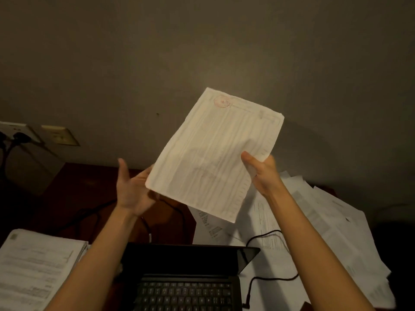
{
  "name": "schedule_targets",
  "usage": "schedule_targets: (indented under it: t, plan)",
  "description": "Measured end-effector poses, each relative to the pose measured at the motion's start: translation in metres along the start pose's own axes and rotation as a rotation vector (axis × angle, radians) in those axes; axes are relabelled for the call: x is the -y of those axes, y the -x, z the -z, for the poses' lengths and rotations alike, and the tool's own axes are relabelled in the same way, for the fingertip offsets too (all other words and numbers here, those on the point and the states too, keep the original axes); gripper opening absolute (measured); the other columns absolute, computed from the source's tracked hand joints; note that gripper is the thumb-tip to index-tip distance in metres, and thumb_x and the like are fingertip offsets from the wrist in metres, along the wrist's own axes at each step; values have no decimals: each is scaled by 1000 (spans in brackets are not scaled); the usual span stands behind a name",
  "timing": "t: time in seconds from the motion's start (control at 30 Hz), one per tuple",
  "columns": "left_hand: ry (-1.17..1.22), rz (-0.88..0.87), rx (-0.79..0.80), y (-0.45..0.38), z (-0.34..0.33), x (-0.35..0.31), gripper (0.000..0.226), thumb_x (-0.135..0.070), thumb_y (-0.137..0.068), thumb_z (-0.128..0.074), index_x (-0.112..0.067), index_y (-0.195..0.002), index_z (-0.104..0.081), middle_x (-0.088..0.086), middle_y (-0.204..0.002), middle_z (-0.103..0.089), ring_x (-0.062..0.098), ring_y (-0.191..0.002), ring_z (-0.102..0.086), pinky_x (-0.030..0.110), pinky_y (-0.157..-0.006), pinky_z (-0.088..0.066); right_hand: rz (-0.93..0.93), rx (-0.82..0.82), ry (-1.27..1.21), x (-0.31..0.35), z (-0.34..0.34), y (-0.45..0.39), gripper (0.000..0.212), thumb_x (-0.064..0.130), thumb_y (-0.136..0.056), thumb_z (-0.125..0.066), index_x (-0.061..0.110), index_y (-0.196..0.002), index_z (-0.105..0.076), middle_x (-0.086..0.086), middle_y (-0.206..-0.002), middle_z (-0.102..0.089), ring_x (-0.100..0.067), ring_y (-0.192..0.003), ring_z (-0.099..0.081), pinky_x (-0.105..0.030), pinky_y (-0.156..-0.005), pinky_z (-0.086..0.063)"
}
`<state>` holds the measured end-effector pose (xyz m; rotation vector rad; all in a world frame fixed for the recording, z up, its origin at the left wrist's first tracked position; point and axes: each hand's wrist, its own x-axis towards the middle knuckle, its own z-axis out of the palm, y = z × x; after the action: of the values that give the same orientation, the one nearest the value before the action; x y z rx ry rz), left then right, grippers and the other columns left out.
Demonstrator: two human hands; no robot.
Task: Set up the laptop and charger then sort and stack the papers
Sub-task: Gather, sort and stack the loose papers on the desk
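I hold a printed sheet of paper (213, 153) with a red stamp near its top, raised in front of the wall above the desk. My right hand (261, 171) pinches its right edge, thumb on the front. My left hand (132, 189) is spread open at the sheet's lower left corner, fingers behind it. Below, an open black laptop (186, 279) sits at the desk's near edge, with a black charger cable (269, 278) running off its right side. A neat stack of papers (36, 268) lies to the left. Loose papers (325, 232) are scattered to the right.
Wall sockets (59, 135) with a dark plug (21, 138) sit on the wall at far left. Black cables (94, 212) trail over the dark red desk (74, 189) behind the laptop. The room is dim.
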<state>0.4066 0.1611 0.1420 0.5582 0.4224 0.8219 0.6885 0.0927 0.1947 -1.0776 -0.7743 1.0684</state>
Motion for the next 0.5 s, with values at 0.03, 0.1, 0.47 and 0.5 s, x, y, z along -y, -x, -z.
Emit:
schedule_targets:
  t: [0.03, 0.1, 0.47, 0.5]
  plan:
    - [33, 58, 106, 1, 5, -5, 100, -77, -69, -59, -2, -135, -51, 18, -133, -55, 34, -122, -53, 48, -102, -41, -9, 22, 44, 2, 1, -1, 37, 16, -70, -72, 11, -105, -62, 0, -99, -72, -19, -98, -68, -32, -82, -56]
    - [-133, 117, 78, -1, 2, -10, 95, -68, -59, -76, -3, -128, -59, 14, -112, -68, 26, -103, -65, 41, -91, -52, -39, 82, 173, 2, -1, -4, 24, 4, -81, -65, 13, -104, -63, -2, -101, -71, -20, -98, -68, -36, -85, -56]
    - [-1060, -137, -462, -25, -5, 23, 20, -17, -89, -64, -8, -107, -65, -2, -91, -68, 11, -87, -64, 27, -77, -52, -345, -92, 531, -68, 16, -31, 37, 16, -92, -58, 10, -128, -51, -4, -92, -65, -20, -82, -65, -38, -75, -55]
    - [-1082, -154, -528, -27, -2, 27, 19, -17, -90, -64, -4, -104, -66, 0, -87, -66, 12, -83, -62, 28, -74, -49, -424, -130, 563, -84, 26, -31, 38, 15, -93, -56, 8, -129, -49, -9, -91, -65, -22, -80, -64, -40, -77, -55]
